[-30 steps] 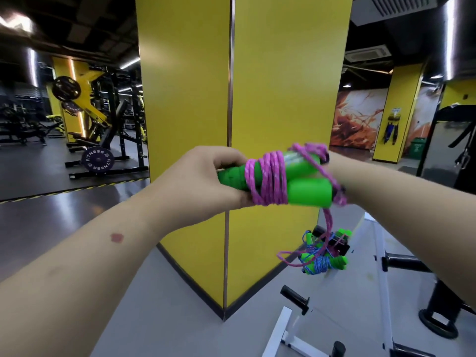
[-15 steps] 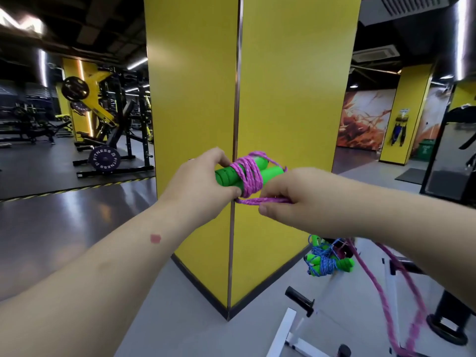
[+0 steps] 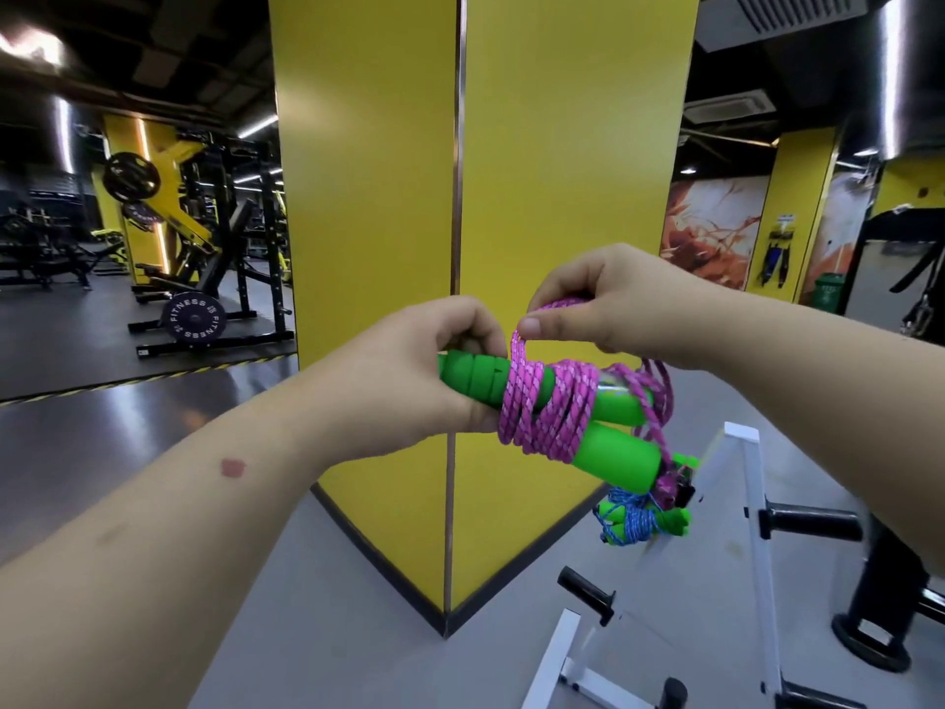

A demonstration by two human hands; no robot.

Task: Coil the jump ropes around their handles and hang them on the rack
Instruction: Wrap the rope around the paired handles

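Note:
My left hand (image 3: 414, 381) grips the near ends of two green handles (image 3: 473, 373) held side by side in front of a yellow pillar. A pink jump rope (image 3: 549, 409) is coiled several times around their middle. My right hand (image 3: 608, 299) pinches a loop of that pink rope just above the coil, and loose pink strands hang off the handles' far end. Lower right, a blue jump rope (image 3: 634, 519) wound on green handles hangs on a peg of the white rack (image 3: 749, 483).
The yellow pillar (image 3: 562, 171) stands directly ahead, its corner toward me. The white rack has black pegs (image 3: 808, 524) sticking out at lower right. A weight machine with plates (image 3: 194, 319) stands at far left on the dark floor.
My right hand has swung up from below the handles to above them, carrying the rope over. More turns of pink rope lie on the handles, and the long loose tail is gone.

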